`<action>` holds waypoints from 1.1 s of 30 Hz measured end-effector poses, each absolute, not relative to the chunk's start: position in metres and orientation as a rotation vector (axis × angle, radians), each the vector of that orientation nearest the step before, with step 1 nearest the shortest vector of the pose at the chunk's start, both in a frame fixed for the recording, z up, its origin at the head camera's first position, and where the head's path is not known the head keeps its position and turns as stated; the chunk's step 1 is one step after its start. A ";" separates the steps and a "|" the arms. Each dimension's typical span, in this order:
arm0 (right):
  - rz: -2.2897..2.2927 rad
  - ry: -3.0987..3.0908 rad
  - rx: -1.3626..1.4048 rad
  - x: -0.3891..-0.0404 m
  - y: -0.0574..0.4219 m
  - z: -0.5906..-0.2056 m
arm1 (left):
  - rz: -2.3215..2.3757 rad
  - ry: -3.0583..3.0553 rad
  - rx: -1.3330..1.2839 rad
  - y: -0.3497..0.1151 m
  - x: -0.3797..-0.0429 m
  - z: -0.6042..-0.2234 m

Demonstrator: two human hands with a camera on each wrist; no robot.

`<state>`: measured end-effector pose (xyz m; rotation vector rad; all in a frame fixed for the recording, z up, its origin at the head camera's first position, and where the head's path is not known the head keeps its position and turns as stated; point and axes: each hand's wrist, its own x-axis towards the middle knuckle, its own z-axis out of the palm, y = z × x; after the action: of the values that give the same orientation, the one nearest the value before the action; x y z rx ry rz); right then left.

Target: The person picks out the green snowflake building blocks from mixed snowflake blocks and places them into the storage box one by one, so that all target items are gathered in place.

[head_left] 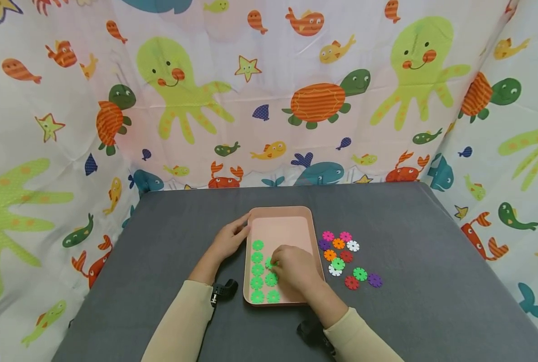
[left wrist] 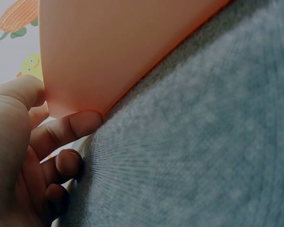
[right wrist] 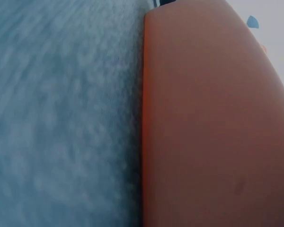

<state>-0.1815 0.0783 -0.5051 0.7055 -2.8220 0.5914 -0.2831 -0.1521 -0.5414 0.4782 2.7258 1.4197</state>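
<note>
A pink rectangular tray [head_left: 280,223] lies on the grey cloth. My left hand [head_left: 230,240] holds its left edge; in the left wrist view the thumb is at the rim and the index finger [left wrist: 87,124] lies against the lower side wall. Bent over the middle of the tray, my right hand [head_left: 294,267] pinches a green notched disc [head_left: 268,263] that its fingertips partly cover. Several green discs [head_left: 257,270] form a column along the tray's left side, and a shorter second column [head_left: 273,296] runs beside it. The right wrist view shows only the tray's outer wall [right wrist: 208,118] and cloth.
Right of the tray, a loose group of notched discs lies on the cloth, among them a pink disc [head_left: 345,236], a white disc [head_left: 353,246], a red disc [head_left: 352,282], a green disc [head_left: 360,274] and a purple disc [head_left: 375,280]. A sea-animal curtain [head_left: 269,75] stands behind.
</note>
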 end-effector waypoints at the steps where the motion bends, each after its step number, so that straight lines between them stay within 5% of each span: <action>1: 0.587 -2.809 0.727 -0.182 0.079 -0.506 | 1.418 2.729 0.476 -0.152 -0.284 -0.541; 15: 0.673 -2.803 0.961 -0.179 0.095 -0.488 | 1.414 2.741 0.506 -0.153 -0.285 -0.541; 24: 1.006 -2.930 0.509 -0.187 0.160 -0.451 | 1.432 2.711 0.507 -0.153 -0.285 -0.542; 33: 1.231 -3.171 0.291 -0.191 0.221 -0.462 | 1.440 2.724 0.504 -0.154 -0.285 -0.543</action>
<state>-0.1914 0.2207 -0.4619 0.2914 -3.1711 1.2309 -0.2853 -0.1538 -0.5434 0.5038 2.7235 1.4395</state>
